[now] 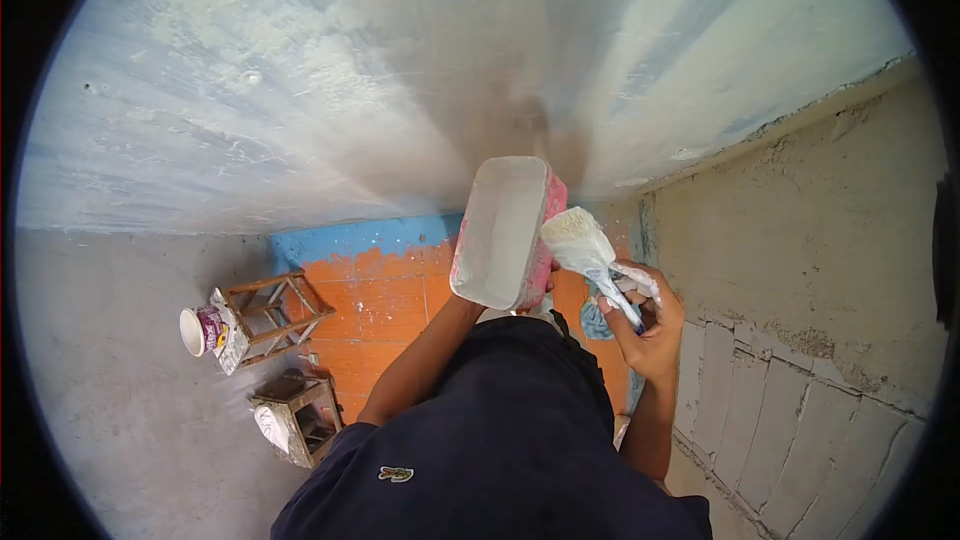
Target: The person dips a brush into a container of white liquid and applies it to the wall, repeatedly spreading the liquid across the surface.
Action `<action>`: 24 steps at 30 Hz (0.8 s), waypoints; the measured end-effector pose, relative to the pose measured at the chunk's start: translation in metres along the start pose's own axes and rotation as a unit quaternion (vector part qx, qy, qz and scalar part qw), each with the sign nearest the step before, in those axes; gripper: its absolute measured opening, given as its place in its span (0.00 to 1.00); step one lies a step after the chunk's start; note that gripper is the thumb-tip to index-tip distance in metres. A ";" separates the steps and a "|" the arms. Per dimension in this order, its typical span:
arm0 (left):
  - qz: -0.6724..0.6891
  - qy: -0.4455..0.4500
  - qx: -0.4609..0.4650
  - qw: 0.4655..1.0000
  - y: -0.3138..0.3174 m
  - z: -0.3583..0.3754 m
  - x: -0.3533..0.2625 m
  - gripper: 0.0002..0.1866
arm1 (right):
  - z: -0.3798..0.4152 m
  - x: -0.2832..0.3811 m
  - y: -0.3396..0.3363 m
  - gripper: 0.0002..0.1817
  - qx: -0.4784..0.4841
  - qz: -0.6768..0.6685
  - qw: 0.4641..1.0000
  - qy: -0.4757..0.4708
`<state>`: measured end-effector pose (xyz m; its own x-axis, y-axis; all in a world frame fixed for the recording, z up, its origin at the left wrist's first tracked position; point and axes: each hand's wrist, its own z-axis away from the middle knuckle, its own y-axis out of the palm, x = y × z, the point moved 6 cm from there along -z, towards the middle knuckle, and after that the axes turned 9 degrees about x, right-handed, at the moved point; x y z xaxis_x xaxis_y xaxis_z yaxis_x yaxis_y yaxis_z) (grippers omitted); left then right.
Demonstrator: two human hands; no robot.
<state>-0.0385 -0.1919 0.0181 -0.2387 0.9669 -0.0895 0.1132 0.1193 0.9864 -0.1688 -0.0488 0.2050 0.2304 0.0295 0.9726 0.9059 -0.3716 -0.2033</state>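
Observation:
A rectangular pink tub (555, 202) with whitish paint inside is held up at the centre. My left hand (552, 277) supports it from below, mostly hidden, with fingers showing at its right side. In my right hand (648, 320) is a wide paintbrush (583, 243), gripped by its handle between thumb and fingers. White paint coats the bristles, which point up and left, close to the tub's right wall. Some fingers of the right hand are smeared white.
A wall (400, 60) with streaky white and bluish paint rises ahead. On the left, a wooden stool (265, 315) bears a paint bucket (203, 330); another stool (305, 420) stands nearer. The orange floor (385, 315) has paint spots. A bare cement wall (800, 240) runs along the right.

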 end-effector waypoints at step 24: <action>-0.256 0.041 -0.183 0.948 -0.018 -0.039 0.118 0.37 | 0.072 0.027 -0.113 0.15 0.066 0.257 0.962 0.069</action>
<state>-0.1066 -0.0891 -0.0052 -0.2470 0.7807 -0.5740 -0.3766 0.4684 0.7992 -0.2395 0.0608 0.2466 0.6188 -0.2542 0.7433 0.7240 -0.1827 -0.6652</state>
